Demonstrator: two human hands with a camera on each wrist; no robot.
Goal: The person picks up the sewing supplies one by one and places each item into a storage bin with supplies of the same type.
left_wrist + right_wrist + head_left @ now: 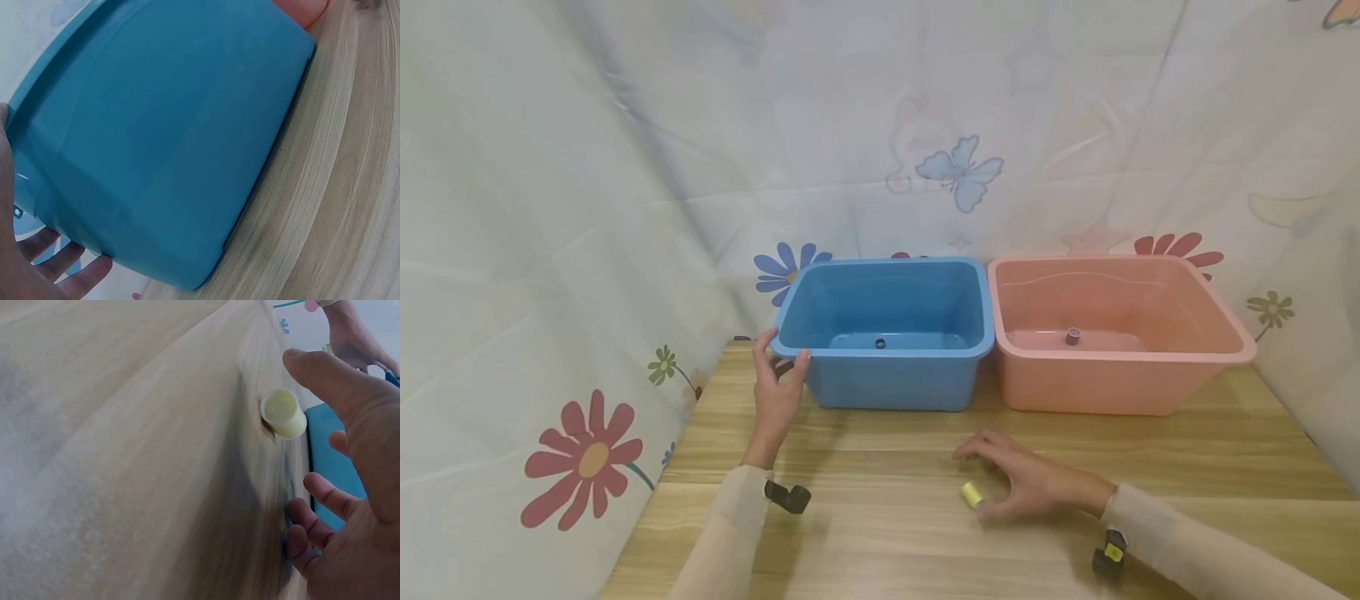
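Observation:
My left hand [777, 400] grips the front left corner of a blue plastic tub [891, 382], thumb at the front of the rim and fingers along the side. In the left wrist view, fingertips [87, 275] touch the tub's outer wall. On the wooden table, a small yellow cylinder [972, 495] lies in front of the tubs. My right hand [1026, 479] is around it, thumb beside it and fingers spread beyond. The right wrist view shows the yellow cylinder's round pale end, with a gap between it and the fingers.
A pink tub [1090, 387] stands right beside the blue one, with a small greyish-purple cylinder [1072, 336] on its floor. Inside the blue tub lies a small dark round piece [881, 343]. Behind the tubs hangs a patterned curtain [865, 183].

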